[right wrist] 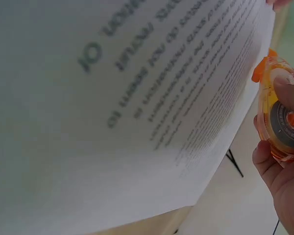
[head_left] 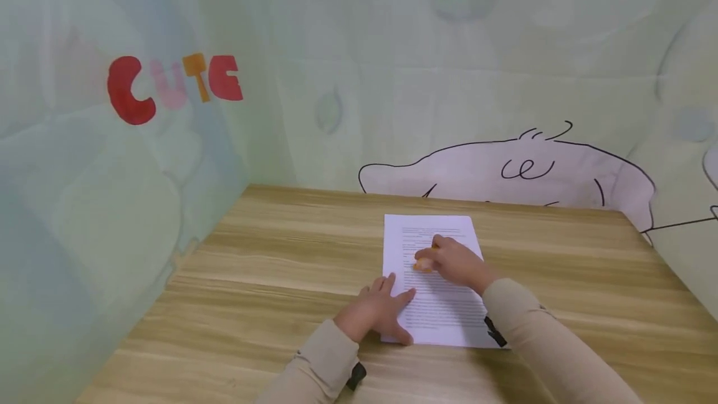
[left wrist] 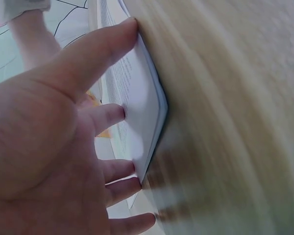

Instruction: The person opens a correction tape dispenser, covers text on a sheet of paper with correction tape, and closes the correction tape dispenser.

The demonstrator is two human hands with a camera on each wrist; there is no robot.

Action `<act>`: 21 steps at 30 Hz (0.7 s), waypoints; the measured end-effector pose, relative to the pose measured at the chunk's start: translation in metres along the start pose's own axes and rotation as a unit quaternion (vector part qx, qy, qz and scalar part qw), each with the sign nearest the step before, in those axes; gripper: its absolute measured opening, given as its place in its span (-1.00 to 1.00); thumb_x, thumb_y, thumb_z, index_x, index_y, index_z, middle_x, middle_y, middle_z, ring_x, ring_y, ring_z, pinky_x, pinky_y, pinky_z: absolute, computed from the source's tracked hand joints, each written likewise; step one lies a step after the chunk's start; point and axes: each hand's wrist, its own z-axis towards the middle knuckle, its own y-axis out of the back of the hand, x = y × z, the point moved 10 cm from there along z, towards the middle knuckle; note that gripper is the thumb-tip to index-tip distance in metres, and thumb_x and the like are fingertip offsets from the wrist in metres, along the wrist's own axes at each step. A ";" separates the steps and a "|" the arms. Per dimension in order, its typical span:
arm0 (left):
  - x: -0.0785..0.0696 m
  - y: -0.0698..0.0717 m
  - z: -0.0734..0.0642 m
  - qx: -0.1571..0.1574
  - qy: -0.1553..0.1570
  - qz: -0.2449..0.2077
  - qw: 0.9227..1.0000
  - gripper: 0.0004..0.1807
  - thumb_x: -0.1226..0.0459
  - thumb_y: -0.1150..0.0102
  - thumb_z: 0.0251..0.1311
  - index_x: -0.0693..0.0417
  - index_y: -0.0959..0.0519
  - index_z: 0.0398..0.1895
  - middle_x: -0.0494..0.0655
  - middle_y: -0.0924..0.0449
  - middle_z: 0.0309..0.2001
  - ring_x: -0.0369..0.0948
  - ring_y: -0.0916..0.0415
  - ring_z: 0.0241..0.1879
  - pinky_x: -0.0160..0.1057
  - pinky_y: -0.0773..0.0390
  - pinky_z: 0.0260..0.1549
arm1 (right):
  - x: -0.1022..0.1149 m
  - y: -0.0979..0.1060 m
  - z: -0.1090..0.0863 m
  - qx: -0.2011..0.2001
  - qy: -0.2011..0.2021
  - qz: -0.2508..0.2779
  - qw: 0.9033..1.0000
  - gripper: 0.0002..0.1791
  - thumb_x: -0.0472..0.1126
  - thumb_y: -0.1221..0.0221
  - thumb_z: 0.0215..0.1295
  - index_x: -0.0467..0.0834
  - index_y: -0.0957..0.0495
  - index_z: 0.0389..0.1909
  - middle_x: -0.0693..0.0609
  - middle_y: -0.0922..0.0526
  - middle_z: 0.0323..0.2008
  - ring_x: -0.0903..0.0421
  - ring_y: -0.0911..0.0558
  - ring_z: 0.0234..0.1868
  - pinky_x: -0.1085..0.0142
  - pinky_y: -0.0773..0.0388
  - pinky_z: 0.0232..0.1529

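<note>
A stack of white printed paper (head_left: 443,323) lies on the wooden table, its lines of text facing up. My right hand (head_left: 457,260) grips an orange, see-through correction tape dispenser (right wrist: 279,115) over the left part of the text, its orange tip close to the page in the right wrist view. My left hand (head_left: 381,310) has its fingers spread at the lower left of the paper. In the left wrist view, the thumb (left wrist: 103,51) and some fingertips touch the sheet, while the lowest finger reaches past its edge onto the table.
The wooden table (head_left: 269,267) extends on all sides of the paper. Behind it hangs a pale backdrop (head_left: 314,36) with a line-drawn cartoon figure (head_left: 477,170), and coloured letters (head_left: 131,89) spell a word at the left. A black wrist strap (head_left: 356,376) shows at the left sleeve.
</note>
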 end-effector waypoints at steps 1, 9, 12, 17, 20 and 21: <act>0.000 -0.001 0.000 0.001 0.001 -0.002 1.000 -0.07 -0.13 -0.34 -0.15 -0.32 -0.16 0.37 0.08 0.14 0.45 -0.02 0.16 0.42 0.08 -0.02 0.33 | -0.007 0.000 -0.003 -0.005 -0.018 0.026 0.999 -0.66 -0.36 -0.19 0.12 0.02 -0.59 -0.09 0.02 -0.42 -0.40 0.15 -0.37 -0.44 0.33 -0.42 -0.40; 0.001 -0.001 0.002 -0.009 -0.003 -0.013 1.000 -0.07 -0.11 -0.36 -0.18 -0.29 -0.19 0.35 0.09 0.11 0.45 0.01 0.13 0.41 0.10 -0.04 0.31 | -0.051 0.011 -0.034 -0.039 -0.095 0.088 0.991 -0.67 -0.40 -0.20 0.09 -0.05 -0.61 -0.11 0.02 -0.39 -0.46 0.18 -0.30 -0.48 0.41 -0.26 -0.48; 0.001 0.001 0.003 -0.008 -0.007 -0.013 1.000 -0.06 -0.11 -0.36 -0.17 -0.28 -0.18 0.36 0.09 0.12 0.45 0.00 0.13 0.41 0.10 -0.03 0.31 | -0.058 0.009 -0.042 -0.012 -0.121 0.101 0.987 -0.66 -0.39 -0.17 0.11 -0.03 -0.60 -0.09 0.01 -0.41 -0.42 0.16 -0.34 -0.45 0.39 -0.28 -0.45; 0.000 0.002 0.003 0.003 -0.007 -0.018 1.000 -0.05 -0.10 -0.36 -0.17 -0.34 -0.13 0.37 0.11 0.14 0.45 0.02 0.15 0.42 0.10 -0.02 0.31 | -0.058 0.008 -0.048 0.011 -0.127 0.095 0.987 -0.65 -0.36 -0.17 0.15 0.00 -0.59 -0.05 0.00 -0.44 -0.36 0.14 -0.38 -0.40 0.36 -0.34 -0.40; -0.001 0.001 0.005 0.009 -0.005 -0.017 1.000 -0.07 -0.10 -0.36 -0.17 -0.39 -0.15 0.36 0.12 0.15 0.45 0.02 0.15 0.41 0.11 -0.04 0.30 | -0.056 0.008 -0.050 0.015 -0.125 0.085 0.988 -0.65 -0.33 -0.19 0.15 0.01 -0.59 -0.03 0.01 -0.44 -0.35 0.14 -0.39 -0.39 0.36 -0.36 -0.38; -0.001 0.001 0.005 0.012 -0.005 -0.018 1.000 -0.08 -0.10 -0.36 -0.17 -0.39 -0.16 0.36 0.12 0.16 0.45 0.02 0.16 0.41 0.11 -0.04 0.29 | -0.055 0.008 -0.050 0.014 -0.122 0.081 0.989 -0.65 -0.33 -0.19 0.15 0.00 -0.59 -0.03 0.01 -0.44 -0.35 0.15 -0.39 -0.39 0.36 -0.36 -0.38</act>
